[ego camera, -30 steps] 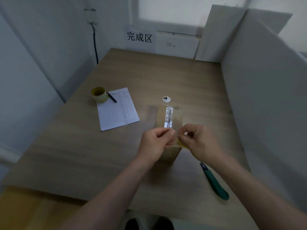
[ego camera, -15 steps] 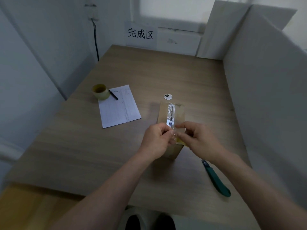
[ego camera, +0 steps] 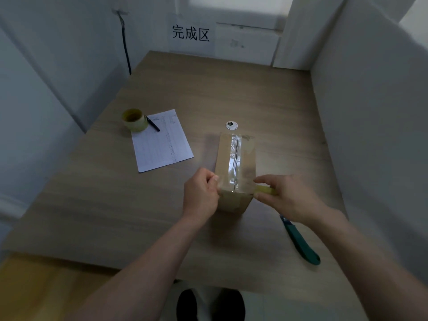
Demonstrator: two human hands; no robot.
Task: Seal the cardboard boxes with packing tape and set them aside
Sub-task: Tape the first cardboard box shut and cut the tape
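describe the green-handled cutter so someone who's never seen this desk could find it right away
Start at the wooden table and find the cardboard box between the two hands. The cutter lies flat near the table's front edge, just under the right hand's wrist. It is the only dark green, long, thin thing there.

Wood-grain bench [ego camera: 266,89], walls on left, far and right sides. On it: cardboard box [ego camera: 236,163] standing near-centre, tape strip along its top seam; small white round disc [ego camera: 231,125] just beyond the box's far end; paper sheet [ego camera: 159,142] left of the box, pen [ego camera: 152,123] lying on its far-left corner; yellowish tape roll [ego camera: 134,119] touching that corner; green-handled cutter [ego camera: 301,242] near right, apart from the box
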